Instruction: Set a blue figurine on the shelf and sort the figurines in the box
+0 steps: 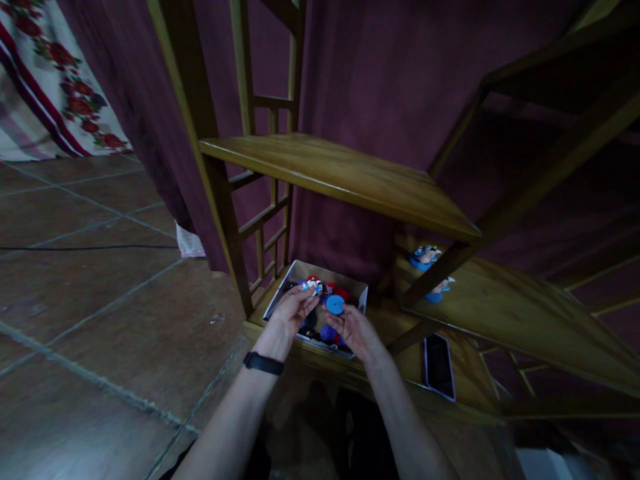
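Well, dim light falls over a floor [100,300] of brown tiles with pale, rough joints, and a plum curtain [370,80] hangs in soft folds behind a wooden stand [224,213]. Varnished yellow-brown, the stand has square lattice on its left side and an upper shelf [345,175] with grain and a glossy front edge. On its lower shelf [387,327], by the left end, sits an open box [301,271], pale-rimmed and straight-walled, filled with small red, purple and dark pieces [329,333]. Over this box the person's hands meet, fingers curled nearly closed: the left hand [295,310] pinches a small white, red and blue figure [312,287] toward the box's back edge, while the right hand [350,327] grips a flat, round blue disc [335,305] nearer the right edge. A dark band [263,363] circles the left wrist. Two rounded figures on blue bases [425,257] stand near the left end of the side shelf [500,307]; below, a dark, pale-edged slab [439,367] lies by the lower shelf's front edge.
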The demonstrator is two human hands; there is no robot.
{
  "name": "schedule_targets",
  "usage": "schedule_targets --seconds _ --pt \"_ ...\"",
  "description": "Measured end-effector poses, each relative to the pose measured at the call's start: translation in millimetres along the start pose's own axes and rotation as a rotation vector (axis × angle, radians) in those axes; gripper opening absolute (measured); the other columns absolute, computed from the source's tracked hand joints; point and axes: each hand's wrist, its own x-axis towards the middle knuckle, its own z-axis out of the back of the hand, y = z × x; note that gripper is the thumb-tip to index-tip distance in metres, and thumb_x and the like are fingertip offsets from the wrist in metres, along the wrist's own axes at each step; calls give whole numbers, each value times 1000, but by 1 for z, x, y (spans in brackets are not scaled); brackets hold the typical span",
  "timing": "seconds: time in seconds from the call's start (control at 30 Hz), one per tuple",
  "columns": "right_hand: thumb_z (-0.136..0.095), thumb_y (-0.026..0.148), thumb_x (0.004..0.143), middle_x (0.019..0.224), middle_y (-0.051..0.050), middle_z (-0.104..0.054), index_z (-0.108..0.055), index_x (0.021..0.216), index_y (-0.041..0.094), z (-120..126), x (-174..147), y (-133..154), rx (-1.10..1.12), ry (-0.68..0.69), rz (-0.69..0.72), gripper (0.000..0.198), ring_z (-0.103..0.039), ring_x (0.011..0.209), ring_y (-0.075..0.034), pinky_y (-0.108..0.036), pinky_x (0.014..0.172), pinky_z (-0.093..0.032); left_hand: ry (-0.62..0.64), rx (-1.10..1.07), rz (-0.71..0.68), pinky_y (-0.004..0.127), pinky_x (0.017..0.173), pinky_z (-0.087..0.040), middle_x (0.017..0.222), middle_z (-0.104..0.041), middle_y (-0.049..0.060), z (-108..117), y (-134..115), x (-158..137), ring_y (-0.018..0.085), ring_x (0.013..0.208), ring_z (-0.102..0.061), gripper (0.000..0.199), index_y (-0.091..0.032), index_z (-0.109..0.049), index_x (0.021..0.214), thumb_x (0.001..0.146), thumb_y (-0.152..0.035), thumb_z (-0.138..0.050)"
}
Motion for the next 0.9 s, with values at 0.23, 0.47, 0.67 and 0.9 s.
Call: schedule_targets --seconds 0.23,0.47,0.67,0.9 --pt "-65 27 67 77 -6 -69 -63 80 13 -14 17 -15 -9 -171 69 19 -66 71 -18 -34 76 -52 -48 89 -2 15 53 -47 70 -67 3 0 -4 0 8 58 -61 20 -15 -64 80 63 -6 -69" --pt "-67 30 63 75 -5 -69 -64 77 15 -19 29 -18 -20 -163 68 21 -66 71 -20 -38 76 -52 -82 125 -26 18 57 -47 68 -67 3 -2 -3 3 10 59 -61 19 -13 -63 77 61 -6 -70" --pt "-70 30 61 78 -6 -69 -61 80 15 -17 29 -20 -55 -179 85 26 -66 70 -20 -38 72 -54 -69 205 -47 17 53 -43 65 -66 2 -8 1 0 8 54 -58 22 -13 -63 74 55 -8 -74" --pt "-67 29 62 71 -2 -66 -59 85 16 -20 28 -18 -198 -222 141 28 -64 65 -16 -31 63 -54 -8 349 -158 22 56 -44 69 -65 3 -10 10 2 11 57 -58 31 -13 -63 75 49 -22 -77"
